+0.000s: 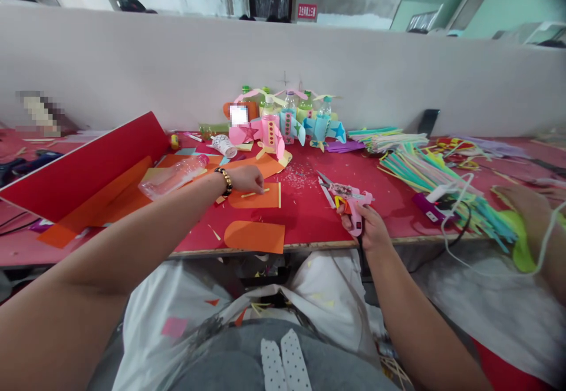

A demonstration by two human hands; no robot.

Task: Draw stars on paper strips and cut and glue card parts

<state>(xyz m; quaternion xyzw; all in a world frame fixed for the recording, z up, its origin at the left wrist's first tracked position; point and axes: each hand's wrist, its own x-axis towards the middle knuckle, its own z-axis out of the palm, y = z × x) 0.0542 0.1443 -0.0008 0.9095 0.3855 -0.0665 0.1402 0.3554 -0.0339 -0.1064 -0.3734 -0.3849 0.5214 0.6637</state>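
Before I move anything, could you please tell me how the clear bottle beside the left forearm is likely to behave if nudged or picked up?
The clear bottle lies on its side, so its rounded body may well roll. It looks see-through, with no liquid showing, so it is probably light for its size. The wall looks like thin plastic, so squeezing might dent it.

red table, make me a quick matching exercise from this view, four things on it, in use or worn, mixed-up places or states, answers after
Things
1. glue gun
2. clear plastic bottle
3. beaded bracelet
4. pile of thin pastel strips

Places or states
A. around the left wrist
B. on the red table, to the right of the pink tool
C. held in the right grip
D. lying on its side, with a pink cap

Pairs: 1-C, 2-D, 3-A, 4-B
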